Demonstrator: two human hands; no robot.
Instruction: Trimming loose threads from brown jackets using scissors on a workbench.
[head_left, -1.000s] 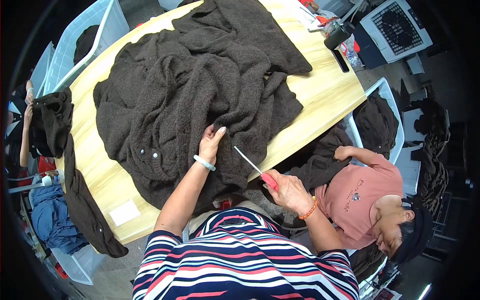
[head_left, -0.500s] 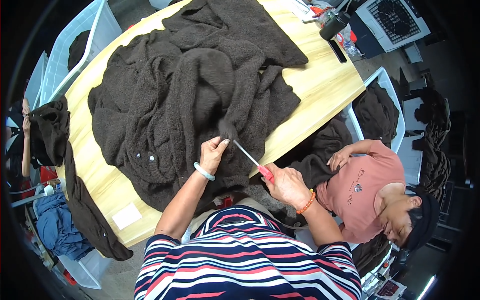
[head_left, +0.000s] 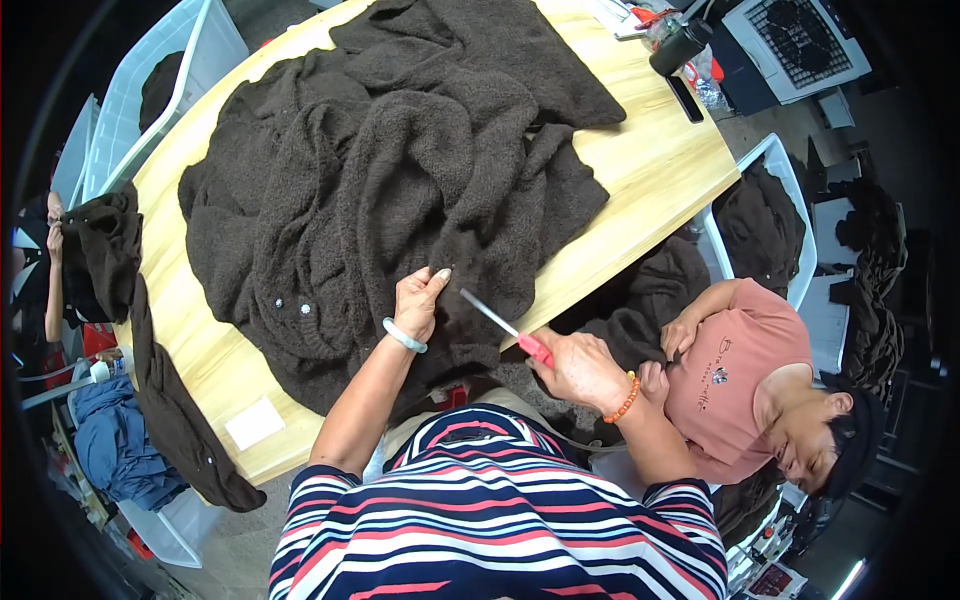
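Note:
A pile of dark brown knitted garments [head_left: 300, 190] covers much of the wooden table in front of me. My left hand [head_left: 414, 306], with a pale bracelet at the wrist, pinches a bit of the brown knit at the pile's near side. In my right hand [head_left: 582, 373] is a red-handled tool [head_left: 535, 350] with a thin straight metal shaft; its exact kind does not show. The shaft's tip points up and left, a short way right of my left fingertips, over the knit. Two shiny buttons [head_left: 306, 309] show on the garment left of my hands.
A co-worker in a pink shirt [head_left: 745, 380] sits at the right, hands on dark knit. Another person's hands [head_left: 55, 235] hold a garment at far left. Plastic bins [head_left: 185, 75] flank the wooden table [head_left: 650, 165]. A white card [head_left: 255, 425], phone [head_left: 685, 98] and black bottle [head_left: 682, 47] lie around.
My left fingers have shifted slightly up and left. The raised, blurred folds of knit have dropped and lie flatter. The tool's tip has moved slightly left and down.

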